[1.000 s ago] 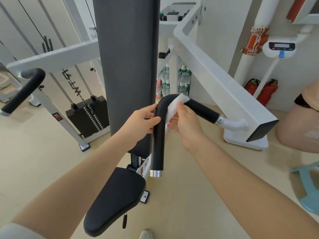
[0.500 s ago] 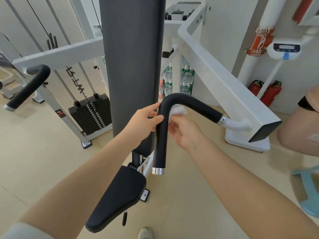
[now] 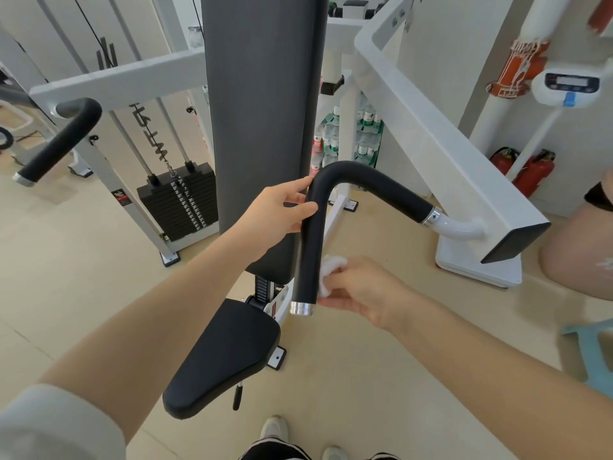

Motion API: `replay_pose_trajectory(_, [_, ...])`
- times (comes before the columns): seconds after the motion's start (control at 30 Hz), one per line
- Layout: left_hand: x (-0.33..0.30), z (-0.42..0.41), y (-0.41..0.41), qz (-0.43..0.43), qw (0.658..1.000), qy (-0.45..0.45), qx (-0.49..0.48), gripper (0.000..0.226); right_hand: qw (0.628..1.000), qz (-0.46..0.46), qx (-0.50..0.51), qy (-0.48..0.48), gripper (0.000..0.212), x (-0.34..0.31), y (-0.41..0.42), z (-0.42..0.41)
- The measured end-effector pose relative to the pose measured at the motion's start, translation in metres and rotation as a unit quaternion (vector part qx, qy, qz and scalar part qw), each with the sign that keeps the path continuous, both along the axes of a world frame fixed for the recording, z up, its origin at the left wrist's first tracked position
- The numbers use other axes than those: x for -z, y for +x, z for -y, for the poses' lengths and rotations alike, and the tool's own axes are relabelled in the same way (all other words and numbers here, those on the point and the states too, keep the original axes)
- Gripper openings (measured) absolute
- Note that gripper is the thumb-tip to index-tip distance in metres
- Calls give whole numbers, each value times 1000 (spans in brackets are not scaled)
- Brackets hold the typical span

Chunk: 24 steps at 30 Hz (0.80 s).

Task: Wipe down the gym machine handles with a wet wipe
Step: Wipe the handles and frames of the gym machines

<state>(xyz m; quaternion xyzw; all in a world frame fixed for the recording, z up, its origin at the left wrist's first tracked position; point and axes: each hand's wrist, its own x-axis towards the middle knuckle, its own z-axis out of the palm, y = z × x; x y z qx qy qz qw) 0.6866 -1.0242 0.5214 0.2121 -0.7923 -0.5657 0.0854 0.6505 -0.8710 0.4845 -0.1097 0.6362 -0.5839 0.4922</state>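
Note:
A black foam-covered handle bends from the white machine arm down to a silver end cap. My left hand grips the handle just below its bend. My right hand presses a crumpled white wet wipe against the right side of the handle's lower straight part, close to the end cap. A second black handle hangs at the far left, untouched.
The tall grey back pad and black seat stand just left of the handle. A weight stack sits behind on the left. Water bottles, red fire extinguishers and another person are on the right.
My right hand has slid the wipe from the handle's bend down the vertical part to near the end cap. My left hand has kept its grip near the bend.

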Motion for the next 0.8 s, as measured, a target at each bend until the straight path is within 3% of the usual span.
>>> replay_pose_trajectory(0.17, [1, -3, 1, -2, 999, -37, -3, 50, 991, -7, 113, -72, 22, -13, -13, 13])
replay_pose_trajectory(0.33, [5, -7, 2, -2, 999, -34, -13, 51, 994, 76, -63, 42, 31, 26, 29, 2])
replay_pose_trajectory(0.47, [5, -8, 3, -8, 1000, -21, -17, 50, 993, 76, 77, -41, 38, 17, 19, 12])
replay_pose_trajectory(0.53, [4, -8, 3, -5, 1000, -17, -17, 50, 984, 24, 161, -75, 32, 14, 14, 14])
replay_pose_trajectory(0.6, [4, -6, 4, -8, 1000, -7, -15, 47, 966, -168, 185, -70, 12, 21, 16, 5])
replay_pose_trajectory(0.63, [4, -4, 6, -12, 1000, -7, -15, 44, 926, -334, 159, -79, 11, 24, 18, -2])
replay_pose_trajectory(0.7, [2, 1, 12, -19, 999, -14, -22, 35, 752, -648, 20, -120, 16, 38, 18, -16])
replay_pose_trajectory(0.73, [0, 3, 15, -24, 999, -8, -30, 30, 664, -733, -49, -138, 18, 42, 16, -21])
replay_pose_trajectory(0.8, [-3, 9, 20, -34, 998, 29, -48, 24, 559, -803, -137, -155, 22, 38, 5, -18])
